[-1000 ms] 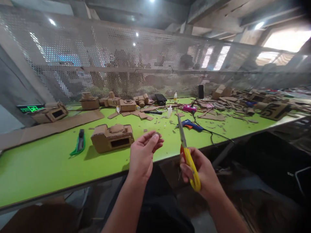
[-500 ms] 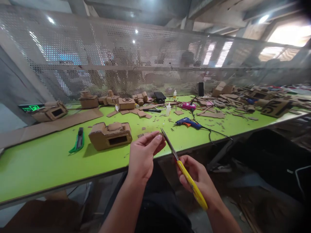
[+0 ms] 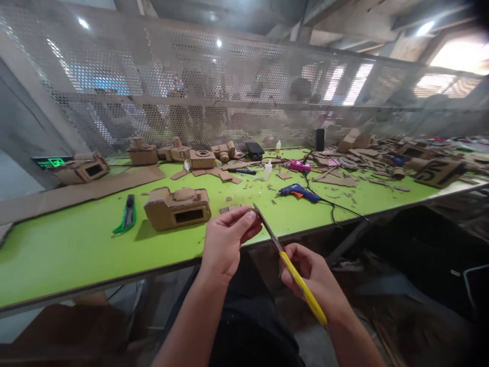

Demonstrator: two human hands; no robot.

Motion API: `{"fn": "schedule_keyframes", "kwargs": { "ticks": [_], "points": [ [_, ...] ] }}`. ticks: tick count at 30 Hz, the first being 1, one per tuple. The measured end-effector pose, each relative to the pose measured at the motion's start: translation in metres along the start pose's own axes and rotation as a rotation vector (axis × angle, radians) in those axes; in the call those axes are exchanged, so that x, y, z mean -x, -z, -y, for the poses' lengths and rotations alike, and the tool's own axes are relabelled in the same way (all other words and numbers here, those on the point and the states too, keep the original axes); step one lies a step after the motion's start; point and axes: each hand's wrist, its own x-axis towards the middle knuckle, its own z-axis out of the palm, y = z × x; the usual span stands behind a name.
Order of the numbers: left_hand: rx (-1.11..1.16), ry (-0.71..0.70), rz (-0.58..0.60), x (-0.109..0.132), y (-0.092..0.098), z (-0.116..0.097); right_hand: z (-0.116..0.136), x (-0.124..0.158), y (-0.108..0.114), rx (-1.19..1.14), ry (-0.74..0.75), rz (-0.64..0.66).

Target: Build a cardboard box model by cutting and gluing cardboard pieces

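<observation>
My left hand (image 3: 225, 239) pinches a small piece of cardboard (image 3: 253, 210), mostly covered by the fingers. In my right hand (image 3: 311, 272) is a pair of scissors (image 3: 301, 285) with yellow handles, the blades pointing up and left. Their tips meet the edge of the cardboard piece at my left fingertips. A cardboard camera model (image 3: 178, 209) with a rectangular opening stands on the green table (image 3: 76, 260), left of my hands. Beside it lies a green utility knife (image 3: 128, 214).
A blue glue gun (image 3: 300, 192) with a black cord lies right of centre. Behind it are a pink device (image 3: 300, 165) and a small glue bottle (image 3: 268, 169). Several cardboard models line the back, near a perforated metal screen (image 3: 183, 92). Cardboard scraps (image 3: 336, 178) cover the right side.
The view has shifted slightly, so the table things sit a little further right and higher. Both hands keep nearly the same pose, the scissors still at the cardboard piece.
</observation>
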Motion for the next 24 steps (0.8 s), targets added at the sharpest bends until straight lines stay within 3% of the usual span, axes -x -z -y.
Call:
{"fn": "schedule_keyframes", "kwargs": {
  "ticks": [12,19,24],
  "points": [
    [0.036,0.040,-0.013,-0.002,0.001,0.004,0.000,0.000,0.001,0.052,0.017,-0.038],
    [0.032,0.055,-0.032,0.001,0.001,0.003,-0.008,-0.001,0.009,-0.062,0.032,0.110],
    [0.010,0.031,-0.045,0.003,-0.001,0.002,-0.008,0.001,0.006,-0.110,0.011,0.134]
  ]
}}
